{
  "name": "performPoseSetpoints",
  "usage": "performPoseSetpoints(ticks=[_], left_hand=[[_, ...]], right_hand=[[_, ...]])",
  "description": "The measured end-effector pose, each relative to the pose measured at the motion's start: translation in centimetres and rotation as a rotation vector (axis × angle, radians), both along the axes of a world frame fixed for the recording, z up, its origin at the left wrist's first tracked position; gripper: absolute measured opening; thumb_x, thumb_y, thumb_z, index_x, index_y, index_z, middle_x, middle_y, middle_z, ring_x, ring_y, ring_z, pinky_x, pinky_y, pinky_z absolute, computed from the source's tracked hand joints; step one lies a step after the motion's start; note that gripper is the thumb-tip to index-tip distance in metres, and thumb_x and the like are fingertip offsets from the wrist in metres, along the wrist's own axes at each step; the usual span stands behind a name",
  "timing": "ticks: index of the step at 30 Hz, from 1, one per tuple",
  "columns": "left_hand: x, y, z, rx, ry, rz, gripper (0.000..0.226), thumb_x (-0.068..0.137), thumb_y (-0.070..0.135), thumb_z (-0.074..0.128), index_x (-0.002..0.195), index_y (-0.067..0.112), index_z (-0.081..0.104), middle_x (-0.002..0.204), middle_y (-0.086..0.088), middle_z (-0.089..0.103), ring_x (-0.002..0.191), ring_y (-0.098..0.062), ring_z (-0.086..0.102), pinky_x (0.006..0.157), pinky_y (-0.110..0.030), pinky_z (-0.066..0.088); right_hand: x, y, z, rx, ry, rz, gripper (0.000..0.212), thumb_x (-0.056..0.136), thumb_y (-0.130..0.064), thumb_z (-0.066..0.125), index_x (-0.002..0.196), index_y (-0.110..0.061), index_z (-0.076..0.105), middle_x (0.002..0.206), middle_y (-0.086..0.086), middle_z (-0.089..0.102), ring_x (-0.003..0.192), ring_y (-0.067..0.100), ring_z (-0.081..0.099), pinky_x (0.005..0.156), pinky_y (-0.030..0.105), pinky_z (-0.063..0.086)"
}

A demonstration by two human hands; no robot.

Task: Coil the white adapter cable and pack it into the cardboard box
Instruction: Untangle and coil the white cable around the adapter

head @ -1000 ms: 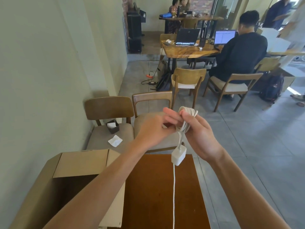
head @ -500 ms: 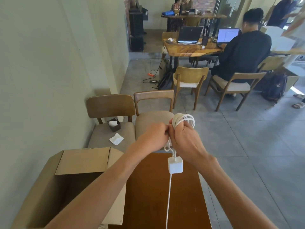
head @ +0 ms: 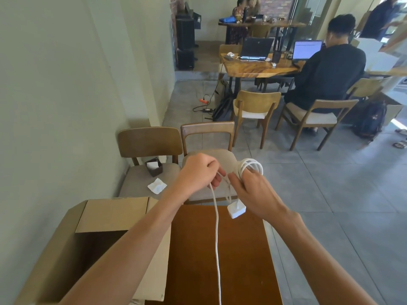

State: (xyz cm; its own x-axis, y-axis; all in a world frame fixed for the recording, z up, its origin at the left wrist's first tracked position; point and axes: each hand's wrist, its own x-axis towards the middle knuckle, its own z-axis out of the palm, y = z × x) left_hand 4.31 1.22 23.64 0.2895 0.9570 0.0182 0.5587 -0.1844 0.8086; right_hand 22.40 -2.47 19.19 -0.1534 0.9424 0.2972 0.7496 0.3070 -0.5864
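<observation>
Several loops of the white adapter cable (head: 252,165) are wound around the fingers of my right hand (head: 253,192), held above the far edge of the brown table. The white adapter block (head: 236,209) dangles just below that hand. My left hand (head: 199,172) pinches the loose cable strand (head: 217,234), which trails down over the table and out of the bottom of the view. The open cardboard box (head: 110,214) stands at the lower left, partly hidden by my left forearm.
The brown table (head: 237,260) lies under my arms. Two wooden chairs (head: 152,146) stand beyond it by the wall; one holds a small dark holder (head: 154,166) and a white napkin (head: 156,186). A seated person (head: 328,73), more chairs and tables fill the room behind.
My hands have drawn apart: the left has pulled a strand of cable out to the left. The adapter block has swung right, under the right hand.
</observation>
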Motion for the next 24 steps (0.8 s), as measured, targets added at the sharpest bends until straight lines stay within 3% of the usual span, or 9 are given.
performPoseSetpoints(ticks=[4,6,8,10,12,14,17,21,24], left_hand=[[-0.9,0.7,-0.5,0.021,0.049,0.013,0.034,0.106,0.013,0.047,0.083,0.013,0.072,0.071,0.0,0.069,0.059,-0.006,0.065,0.052,-0.011,0.052],[-1.2,0.9,-0.7,-0.015,0.082,-0.01,0.035,0.106,0.014,0.046,0.08,0.018,0.069,0.07,0.003,0.067,0.06,-0.006,0.064,0.051,-0.01,0.05],[-1.2,0.6,-1.1,-0.062,0.122,-0.088,0.032,0.106,0.016,0.047,0.083,0.022,0.069,0.075,0.007,0.068,0.062,-0.007,0.062,0.051,-0.01,0.048],[-1.1,0.1,-1.5,-0.059,0.122,-0.193,0.027,0.104,0.016,0.053,0.09,0.03,0.071,0.086,0.015,0.068,0.074,-0.006,0.064,0.061,-0.009,0.048],[-0.8,-0.5,-1.8,0.037,0.071,-0.267,0.021,0.1,0.017,0.064,0.099,0.036,0.071,0.103,0.019,0.067,0.098,-0.005,0.064,0.082,-0.012,0.05],[-0.6,-1.0,-1.8,0.226,0.035,-0.275,0.015,0.094,0.022,0.073,0.104,0.032,0.073,0.116,0.016,0.064,0.112,-0.004,0.058,0.095,-0.011,0.044],[0.0,-2.0,-1.5,0.346,-0.041,-0.334,0.018,0.09,0.023,0.077,0.108,0.021,0.077,0.117,0.009,0.069,0.112,-0.008,0.06,0.097,-0.014,0.044],[1.1,-3.7,-0.7,0.074,-0.273,-0.296,0.022,0.096,0.032,0.068,0.116,0.023,0.071,0.11,0.014,0.072,0.108,-0.002,0.064,0.089,-0.008,0.048],[2.5,-4.8,-0.3,-0.039,-0.509,-0.13,0.035,0.097,0.041,0.06,0.126,0.022,0.067,0.113,0.009,0.074,0.108,-0.003,0.067,0.091,-0.017,0.054]], right_hand=[[0.9,-0.8,0.1,-0.143,0.17,0.033,0.045,0.1,-0.054,0.054,0.07,-0.02,0.054,0.062,0.007,0.058,0.049,0.016,0.057,0.044,0.016,0.041],[1.4,-1.0,0.5,-0.19,0.275,0.112,0.055,0.096,-0.063,0.055,0.079,-0.011,0.062,0.068,0.01,0.06,0.056,0.025,0.061,0.048,0.026,0.046],[1.7,-1.2,1.1,-0.225,0.34,0.189,0.064,0.092,-0.069,0.057,0.089,-0.006,0.064,0.075,0.019,0.06,0.066,0.039,0.062,0.054,0.046,0.052],[1.6,-1.4,1.5,-0.241,0.4,0.245,0.065,0.092,-0.069,0.058,0.094,-0.004,0.065,0.081,0.027,0.058,0.072,0.05,0.06,0.06,0.06,0.052],[1.5,-1.6,1.9,-0.227,0.483,0.246,0.062,0.095,-0.065,0.057,0.092,-0.004,0.065,0.078,0.03,0.054,0.07,0.053,0.055,0.058,0.063,0.049],[1.2,-1.7,2.4,-0.184,0.617,0.211,0.054,0.1,-0.058,0.055,0.088,-0.006,0.065,0.072,0.024,0.051,0.061,0.045,0.048,0.052,0.054,0.046],[0.9,-1.6,3.1,-0.118,0.754,0.139,0.048,0.106,-0.047,0.049,0.083,-0.008,0.065,0.065,0.012,0.052,0.053,0.021,0.044,0.05,0.026,0.039],[0.3,-1.3,3.6,0.016,0.639,-0.029,0.056,0.103,-0.046,0.052,0.07,-0.001,0.054,0.052,-0.002,0.046,0.043,0.01,0.041,0.041,0.024,0.033],[-0.5,-1.4,3.7,0.11,0.515,-0.102,0.04,0.105,-0.035,0.056,0.069,-0.017,0.054,0.051,-0.013,0.05,0.041,0.004,0.043,0.039,0.017,0.032]])
